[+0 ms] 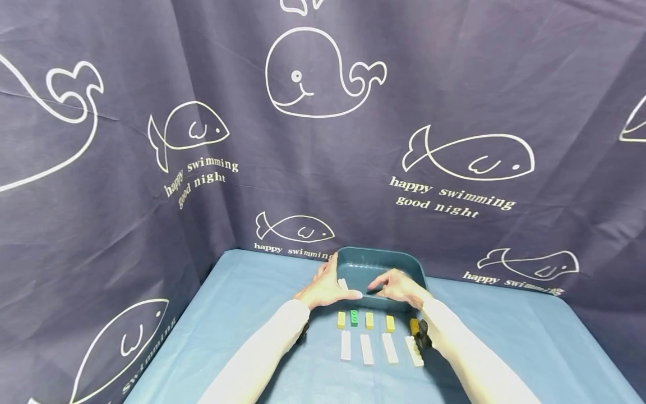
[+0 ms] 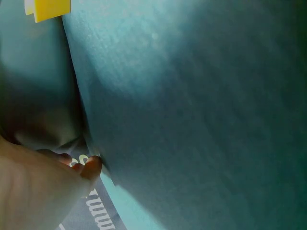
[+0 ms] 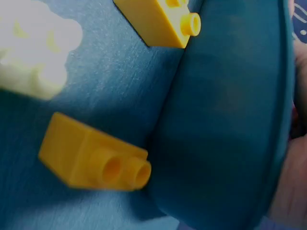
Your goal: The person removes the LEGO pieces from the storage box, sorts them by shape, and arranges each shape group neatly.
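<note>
A dark teal bin [image 1: 381, 255] stands near the back of the table. My left hand [image 1: 328, 285] grips its front left corner, thumb over the front rim and fingers along the outer left side. Inside the bin, a small white block [image 1: 343, 284] shows between that thumb and forefinger. My right hand [image 1: 398, 286] reaches over the front rim into the bin with bent fingers; I cannot tell whether they pinch anything. In the right wrist view, a yellow toy brick [image 3: 96, 155] lies beside the bin's outer wall [image 3: 225, 105], under the right wrist.
Along the bin's front lies a row of small bricks, several yellow, like this yellow brick [image 1: 369, 320], and one green brick [image 1: 354, 318]. Nearer me is a row of long white bricks, among them this white brick [image 1: 367, 349]. A dark printed curtain [image 1: 353, 163] hangs behind the blue table [image 1: 313, 376].
</note>
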`<state>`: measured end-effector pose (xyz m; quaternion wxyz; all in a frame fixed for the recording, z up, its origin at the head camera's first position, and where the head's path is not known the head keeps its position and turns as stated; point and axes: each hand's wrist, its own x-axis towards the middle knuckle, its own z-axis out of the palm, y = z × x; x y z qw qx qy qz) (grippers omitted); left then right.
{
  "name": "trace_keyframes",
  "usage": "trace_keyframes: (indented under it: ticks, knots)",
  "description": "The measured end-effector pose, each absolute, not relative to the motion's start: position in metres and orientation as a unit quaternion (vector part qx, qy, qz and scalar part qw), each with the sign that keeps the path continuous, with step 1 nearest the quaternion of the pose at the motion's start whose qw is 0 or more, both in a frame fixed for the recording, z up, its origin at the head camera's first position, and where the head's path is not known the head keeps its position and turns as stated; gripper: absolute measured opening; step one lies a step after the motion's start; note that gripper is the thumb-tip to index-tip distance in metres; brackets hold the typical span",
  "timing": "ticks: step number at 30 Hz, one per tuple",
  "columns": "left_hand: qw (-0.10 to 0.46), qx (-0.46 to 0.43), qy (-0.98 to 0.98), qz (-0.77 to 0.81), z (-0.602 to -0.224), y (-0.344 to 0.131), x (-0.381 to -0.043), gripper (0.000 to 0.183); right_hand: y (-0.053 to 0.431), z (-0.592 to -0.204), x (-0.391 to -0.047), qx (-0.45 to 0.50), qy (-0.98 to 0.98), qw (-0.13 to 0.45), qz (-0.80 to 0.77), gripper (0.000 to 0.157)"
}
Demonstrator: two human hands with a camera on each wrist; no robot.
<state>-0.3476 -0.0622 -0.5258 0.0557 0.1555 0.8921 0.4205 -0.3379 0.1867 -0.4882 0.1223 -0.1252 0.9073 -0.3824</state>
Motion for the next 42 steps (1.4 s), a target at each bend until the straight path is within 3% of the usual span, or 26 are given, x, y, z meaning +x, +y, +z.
trace_keyframes:
  ticks: [7,16,21,28,36,42]
  knots:
    - [0.055,0.165,0.888,0.426,-0.524,-0.063,-0.347,0.136,0.173,-0.496,-0.348,-0.163,0.897,0.169,-0.373,0.037]
    - [0.064,0.136,0.899,0.412,-0.524,-0.060,-0.344,0.138,0.157,-0.500,-0.356,-0.200,0.895,0.157,-0.366,0.033]
    - [0.058,0.146,0.894,0.420,-0.525,-0.057,-0.344,0.137,0.175,-0.494,-0.358,-0.193,0.900,0.143,-0.364,0.032]
    - [0.055,0.141,0.893,0.423,-0.525,-0.061,-0.345,0.137,0.208,-0.492,-0.360,-0.177,0.893,0.173,-0.377,0.035]
    - [0.060,0.136,0.894,0.423,-0.521,-0.061,-0.347,0.138,0.211,-0.497,-0.361,-0.179,0.891,0.166,-0.383,0.024]
    - [0.061,0.130,0.897,0.417,-0.523,-0.060,-0.345,0.139,0.212,-0.501,-0.358,-0.180,0.890,0.169,-0.384,0.033]
